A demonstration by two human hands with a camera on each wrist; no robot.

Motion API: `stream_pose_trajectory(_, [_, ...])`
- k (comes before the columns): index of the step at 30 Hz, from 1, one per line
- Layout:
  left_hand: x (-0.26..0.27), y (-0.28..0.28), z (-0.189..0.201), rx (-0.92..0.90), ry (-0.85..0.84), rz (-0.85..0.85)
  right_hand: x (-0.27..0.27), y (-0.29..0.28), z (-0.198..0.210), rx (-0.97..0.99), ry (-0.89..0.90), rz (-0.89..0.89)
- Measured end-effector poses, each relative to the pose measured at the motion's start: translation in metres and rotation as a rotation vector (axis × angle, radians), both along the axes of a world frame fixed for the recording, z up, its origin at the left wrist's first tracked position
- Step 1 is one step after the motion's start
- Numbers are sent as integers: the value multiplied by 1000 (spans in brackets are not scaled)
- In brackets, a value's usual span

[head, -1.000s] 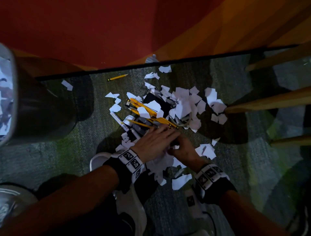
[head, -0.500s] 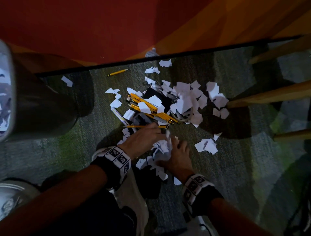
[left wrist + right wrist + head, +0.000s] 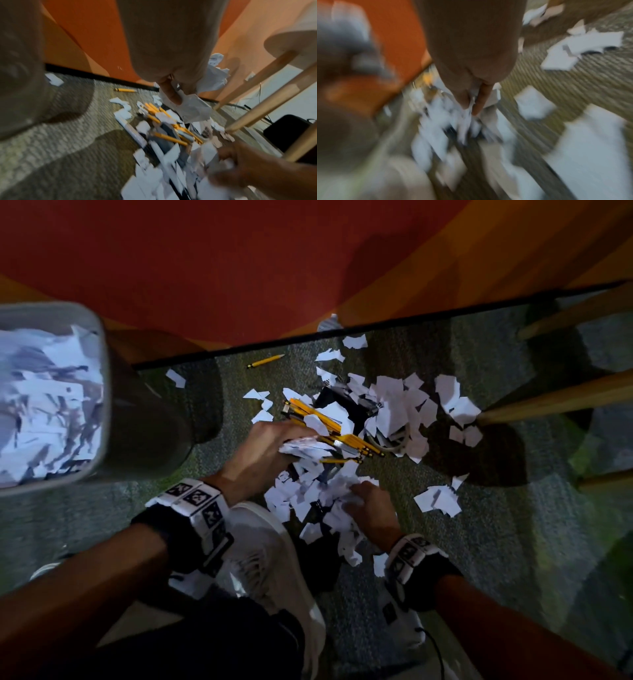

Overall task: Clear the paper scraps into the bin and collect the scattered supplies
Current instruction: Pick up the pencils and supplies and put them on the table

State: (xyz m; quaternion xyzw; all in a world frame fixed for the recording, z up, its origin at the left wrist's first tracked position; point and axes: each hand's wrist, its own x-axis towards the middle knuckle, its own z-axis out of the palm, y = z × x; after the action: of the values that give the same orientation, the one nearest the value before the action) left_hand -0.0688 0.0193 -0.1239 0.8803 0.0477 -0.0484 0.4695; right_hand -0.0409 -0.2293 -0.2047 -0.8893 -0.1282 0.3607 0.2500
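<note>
White paper scraps [image 3: 397, 412] lie scattered on the carpet around a bundle of yellow pencils [image 3: 330, 428]. My left hand [image 3: 294, 445] is raised over the pencils and grips a crumpled wad of scraps [image 3: 193, 109] between thumb and fingers. My right hand [image 3: 356, 494] sits lower in the near heap of scraps [image 3: 308, 494], its fingers curled into the paper [image 3: 469, 108]; that wrist view is blurred. The grey bin [image 3: 102, 392] stands at the left, with paper in it. A lone pencil [image 3: 265, 361] lies by the wall.
Wooden stool legs [image 3: 555, 402] slant in from the right, close to the scrap pile. A black object [image 3: 330, 402] and a ruler-like strip [image 3: 135, 134] lie under the scraps. My white shoe [image 3: 267, 556] is just behind the hands. An orange wall [image 3: 239, 268] borders the carpet.
My left hand has closed on a handful of scraps and lifted it off the heap toward the left. The right hand has dug into the near heap. The bin's open top has come into view.
</note>
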Motion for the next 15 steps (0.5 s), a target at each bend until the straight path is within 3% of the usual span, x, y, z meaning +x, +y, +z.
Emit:
stream_pose_trajectory(2, [-3, 11, 18, 15, -25, 33, 14, 1, 16, 88, 16, -176])
stream_pose_trajectory(4, [-5, 20, 37, 19, -64, 67, 26, 5, 38, 181, -3, -229])
stream_pose_trajectory(9, [-10, 49, 84, -11, -125, 159, 50, 40, 110, 366, -136, -120])
stream_pose_trajectory(15, [-23, 84, 150, -25, -113, 201, 59, 109, 176, 409, -243, -41])
